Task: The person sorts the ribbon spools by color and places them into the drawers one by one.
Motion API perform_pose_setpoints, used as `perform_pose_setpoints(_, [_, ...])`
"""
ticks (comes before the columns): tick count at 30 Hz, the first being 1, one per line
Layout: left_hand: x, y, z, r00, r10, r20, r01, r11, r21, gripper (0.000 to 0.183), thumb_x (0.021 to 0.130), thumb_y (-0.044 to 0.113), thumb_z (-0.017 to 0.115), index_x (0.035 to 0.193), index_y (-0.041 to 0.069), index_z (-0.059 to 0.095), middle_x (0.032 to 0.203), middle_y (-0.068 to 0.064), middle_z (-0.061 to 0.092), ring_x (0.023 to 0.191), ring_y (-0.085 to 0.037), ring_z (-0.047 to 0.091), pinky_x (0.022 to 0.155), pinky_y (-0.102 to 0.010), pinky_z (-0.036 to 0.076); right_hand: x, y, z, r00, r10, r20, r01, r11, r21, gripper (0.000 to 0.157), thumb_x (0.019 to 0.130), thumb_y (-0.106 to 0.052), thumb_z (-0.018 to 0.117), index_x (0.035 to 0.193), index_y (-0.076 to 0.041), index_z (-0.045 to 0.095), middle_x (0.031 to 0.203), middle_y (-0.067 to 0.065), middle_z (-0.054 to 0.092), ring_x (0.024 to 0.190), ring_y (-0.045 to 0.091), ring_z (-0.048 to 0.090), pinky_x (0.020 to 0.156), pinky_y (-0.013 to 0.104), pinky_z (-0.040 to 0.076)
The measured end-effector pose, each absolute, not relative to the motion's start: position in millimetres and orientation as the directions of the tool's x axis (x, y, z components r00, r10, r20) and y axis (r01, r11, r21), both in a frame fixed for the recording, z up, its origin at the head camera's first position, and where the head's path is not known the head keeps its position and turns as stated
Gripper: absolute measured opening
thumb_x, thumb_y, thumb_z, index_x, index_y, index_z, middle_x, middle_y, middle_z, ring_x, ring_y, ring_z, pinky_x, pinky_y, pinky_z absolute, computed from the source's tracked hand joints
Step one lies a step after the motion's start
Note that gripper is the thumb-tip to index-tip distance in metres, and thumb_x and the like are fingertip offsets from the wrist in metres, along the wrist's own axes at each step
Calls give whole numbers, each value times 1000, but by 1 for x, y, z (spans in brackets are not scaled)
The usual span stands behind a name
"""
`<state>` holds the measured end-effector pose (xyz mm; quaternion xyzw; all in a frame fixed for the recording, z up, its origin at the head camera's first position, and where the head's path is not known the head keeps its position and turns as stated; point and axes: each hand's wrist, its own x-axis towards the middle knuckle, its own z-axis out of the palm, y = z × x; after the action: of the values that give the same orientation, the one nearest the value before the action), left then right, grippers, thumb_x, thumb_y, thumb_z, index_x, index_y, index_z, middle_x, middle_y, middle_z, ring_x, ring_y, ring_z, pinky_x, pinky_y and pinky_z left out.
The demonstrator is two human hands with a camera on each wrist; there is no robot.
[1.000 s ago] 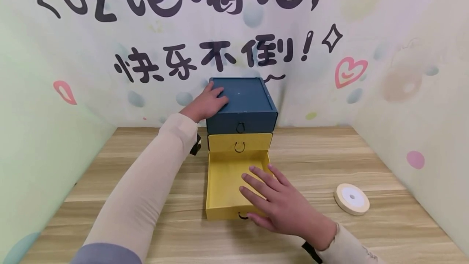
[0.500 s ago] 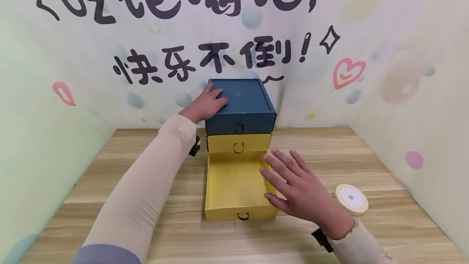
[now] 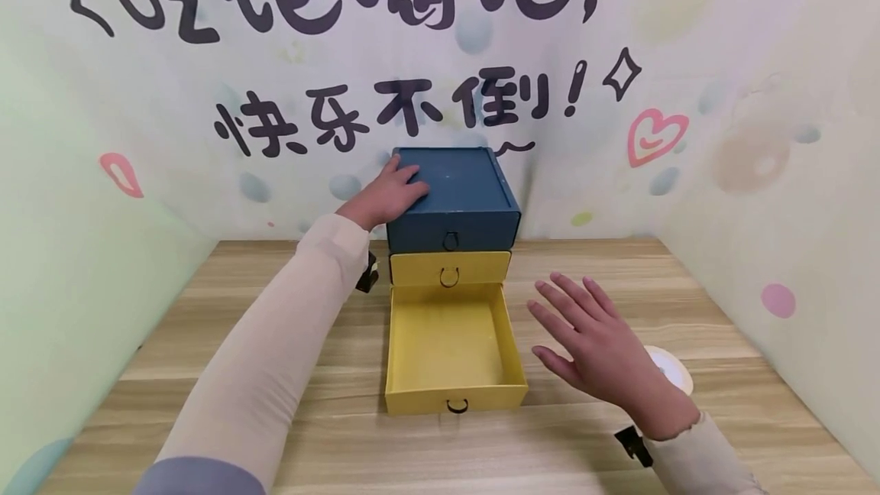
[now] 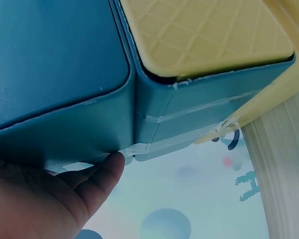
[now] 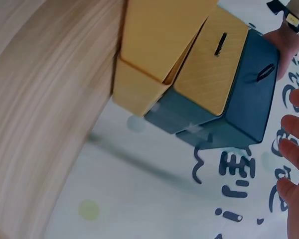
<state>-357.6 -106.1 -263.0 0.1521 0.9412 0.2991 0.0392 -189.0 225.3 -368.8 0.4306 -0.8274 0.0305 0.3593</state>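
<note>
A stack of drawer boxes stands at the table's middle back. Its top unit is a blue box [image 3: 454, 182] with a black loop pull. Below it is a yellow drawer front [image 3: 474, 267], pushed in. The lowest yellow drawer [image 3: 457, 400] is pulled far out and has nothing in it. My left hand [image 3: 385, 197] rests on the blue box's top left edge, fingers spread; in the left wrist view its thumb [image 4: 107, 174] lies along the box's side. My right hand [image 3: 605, 350] hovers right of the lowest drawer, fingers spread, holding nothing.
A roll of cream ribbon [image 3: 670, 369] lies on the wooden table [image 3: 275, 373] at the right, partly covered by my right hand. Behind the stack is a printed wall cloth [image 3: 330, 44] with large black lettering.
My right hand has moved right, from over the open drawer to beside it, and now overlaps the ribbon roll. The left hand and the drawers stay where they were.
</note>
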Motion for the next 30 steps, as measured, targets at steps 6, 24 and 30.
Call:
perform_pose_setpoints(6, [-357,-105,-261,-952,307,16,257,766,589,63,105,44,37,159,14,27,167,-6,4,151,-21,-9,119,-46,16,-190,245,-373,-397,-675,622,-717,651,249,58,105,-49,37,129,-3,63,138,19,55,132,40,44,118,51,17])
perform_pose_setpoints(24, [-357,-105,-262,-952,306,12,254,767,590,63,104,43,38,159,13,27,167,-7,6,151,-21,-9,119,-46,16,-187,313,-396,-513,-650,560,-678,707,201,67,103,-57,36,133,-3,60,132,20,58,125,41,49,120,37,7])
perform_pose_setpoints(30, [-357,-104,-261,-950,312,13,260,767,587,62,105,42,38,158,12,28,166,-6,9,151,-21,-10,119,-45,17,-187,333,-406,-567,-648,509,-664,725,184,69,101,-60,38,133,-3,61,132,20,59,125,41,49,119,36,10])
